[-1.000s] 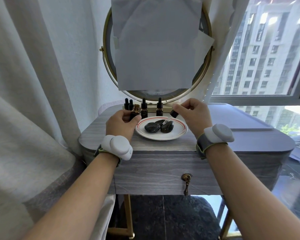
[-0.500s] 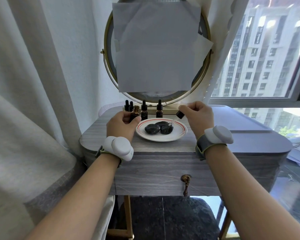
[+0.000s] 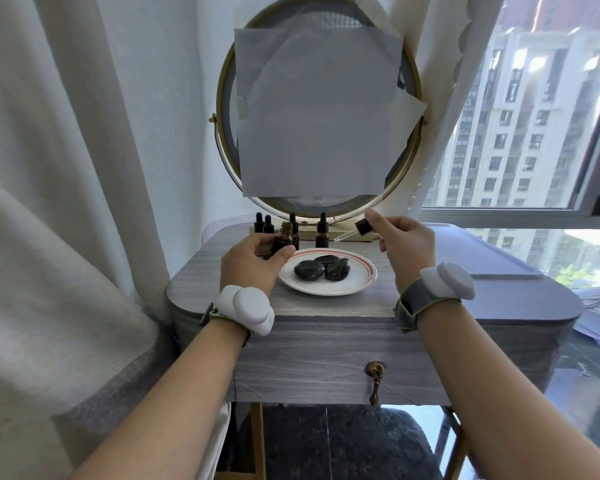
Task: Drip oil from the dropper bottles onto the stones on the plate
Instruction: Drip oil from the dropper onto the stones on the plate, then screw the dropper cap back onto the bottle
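Stones (image 3: 323, 268) overlap; left hand (image 3: 253, 268) hides bottle (image 3: 284, 239).

Three dark stones (image 3: 323, 268) on one white plate (image 3: 361, 284). Five dropper bottles: four capped ones (image 3: 322, 232) standing at the back, and one open bottle (image 3: 284, 239) with its dropper (image 3: 355, 231) out. Two hands, left (image 3: 253, 268) and right (image 3: 407, 245), one wrist device (image 3: 248, 308) on each.

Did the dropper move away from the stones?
Yes. The dropper in the right hand lifted up and back, off the stones, toward the mirror.
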